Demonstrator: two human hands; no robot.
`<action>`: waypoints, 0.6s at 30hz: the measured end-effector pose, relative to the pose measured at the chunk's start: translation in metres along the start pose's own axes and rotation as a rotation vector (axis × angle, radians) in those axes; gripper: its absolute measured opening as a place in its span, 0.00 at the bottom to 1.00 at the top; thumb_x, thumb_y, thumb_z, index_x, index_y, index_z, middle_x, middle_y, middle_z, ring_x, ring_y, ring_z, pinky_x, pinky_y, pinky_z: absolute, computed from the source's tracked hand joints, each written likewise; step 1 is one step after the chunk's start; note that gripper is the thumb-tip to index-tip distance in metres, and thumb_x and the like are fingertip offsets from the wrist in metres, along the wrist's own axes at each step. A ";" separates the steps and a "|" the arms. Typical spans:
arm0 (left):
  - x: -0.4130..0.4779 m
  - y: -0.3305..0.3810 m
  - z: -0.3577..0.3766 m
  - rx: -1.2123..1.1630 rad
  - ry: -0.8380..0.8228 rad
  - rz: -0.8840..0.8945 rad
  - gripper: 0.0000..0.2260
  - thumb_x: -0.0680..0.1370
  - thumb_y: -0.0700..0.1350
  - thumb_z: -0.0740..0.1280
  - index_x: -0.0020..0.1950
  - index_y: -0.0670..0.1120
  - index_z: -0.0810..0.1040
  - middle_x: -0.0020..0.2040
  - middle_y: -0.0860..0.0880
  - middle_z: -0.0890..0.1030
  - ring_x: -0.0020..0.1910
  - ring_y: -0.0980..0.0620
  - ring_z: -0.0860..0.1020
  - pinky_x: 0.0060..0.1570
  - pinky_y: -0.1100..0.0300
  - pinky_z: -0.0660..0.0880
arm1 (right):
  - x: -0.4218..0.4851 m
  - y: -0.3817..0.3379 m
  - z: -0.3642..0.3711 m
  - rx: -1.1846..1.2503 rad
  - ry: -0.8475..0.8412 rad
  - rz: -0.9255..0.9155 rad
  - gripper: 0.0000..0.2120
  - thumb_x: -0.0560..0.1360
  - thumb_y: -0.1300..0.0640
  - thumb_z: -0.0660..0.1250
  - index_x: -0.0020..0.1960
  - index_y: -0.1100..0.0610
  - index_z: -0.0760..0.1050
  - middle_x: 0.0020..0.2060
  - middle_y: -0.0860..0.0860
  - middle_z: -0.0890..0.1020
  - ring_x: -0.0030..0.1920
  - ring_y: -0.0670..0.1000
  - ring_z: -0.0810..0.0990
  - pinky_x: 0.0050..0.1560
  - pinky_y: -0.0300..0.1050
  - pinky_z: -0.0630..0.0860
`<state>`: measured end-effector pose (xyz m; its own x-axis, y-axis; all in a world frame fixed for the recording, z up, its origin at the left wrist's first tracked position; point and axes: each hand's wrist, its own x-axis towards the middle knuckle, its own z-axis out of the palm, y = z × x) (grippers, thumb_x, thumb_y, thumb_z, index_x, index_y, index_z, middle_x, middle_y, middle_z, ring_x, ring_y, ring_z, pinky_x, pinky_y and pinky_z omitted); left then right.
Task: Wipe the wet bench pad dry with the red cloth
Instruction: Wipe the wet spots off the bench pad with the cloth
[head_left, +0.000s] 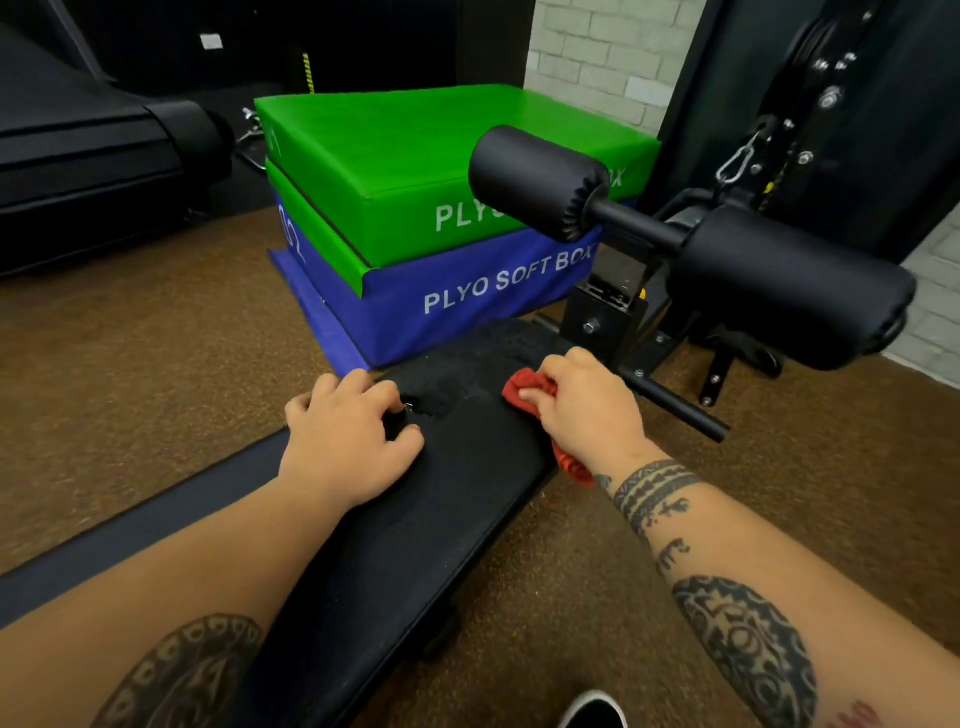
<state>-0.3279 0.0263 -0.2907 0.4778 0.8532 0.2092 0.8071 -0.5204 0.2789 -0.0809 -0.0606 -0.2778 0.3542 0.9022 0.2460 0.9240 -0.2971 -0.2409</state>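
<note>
The black bench pad (457, 499) runs from the lower left up to the middle of the view, and its far end looks worn and rough. My right hand (587, 410) grips the bunched red cloth (527, 388) and presses it on the pad's right edge near the far end. One tail of the cloth hangs below my wrist, off the pad's side. My left hand (353, 441) rests flat on the pad's left part, its fingers curled around a small dark thing that I cannot identify.
Black foam leg rollers (540, 182) on a steel post stand just beyond the pad. Stacked green and blue plyo soft boxes (415, 218) sit behind on the brown rubber floor. A treadmill (93, 156) is at far left, a cable machine (810, 104) at right. A shoe tip (595, 709) shows below.
</note>
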 end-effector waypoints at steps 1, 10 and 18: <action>0.001 -0.001 0.000 0.003 -0.005 0.005 0.16 0.71 0.63 0.61 0.51 0.56 0.77 0.47 0.55 0.70 0.53 0.47 0.68 0.58 0.43 0.64 | 0.005 0.003 0.000 -0.017 0.017 0.012 0.13 0.74 0.41 0.66 0.46 0.51 0.73 0.46 0.51 0.73 0.46 0.61 0.80 0.43 0.52 0.76; 0.002 -0.007 0.000 -0.046 -0.002 0.026 0.16 0.71 0.64 0.63 0.51 0.57 0.79 0.47 0.55 0.70 0.53 0.48 0.68 0.65 0.39 0.66 | 0.042 0.034 -0.006 -0.088 0.041 0.177 0.12 0.76 0.45 0.66 0.50 0.53 0.74 0.47 0.54 0.74 0.49 0.63 0.79 0.45 0.52 0.75; 0.003 -0.007 0.002 -0.076 0.018 0.033 0.17 0.69 0.66 0.61 0.51 0.57 0.77 0.46 0.56 0.69 0.49 0.54 0.60 0.54 0.46 0.71 | 0.052 0.014 -0.020 0.038 -0.088 0.043 0.11 0.72 0.42 0.70 0.45 0.49 0.76 0.46 0.53 0.79 0.50 0.60 0.79 0.49 0.50 0.74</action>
<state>-0.3314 0.0322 -0.2940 0.4968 0.8352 0.2359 0.7623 -0.5499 0.3415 -0.0467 -0.0240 -0.2499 0.3778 0.9134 0.1518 0.9014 -0.3254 -0.2855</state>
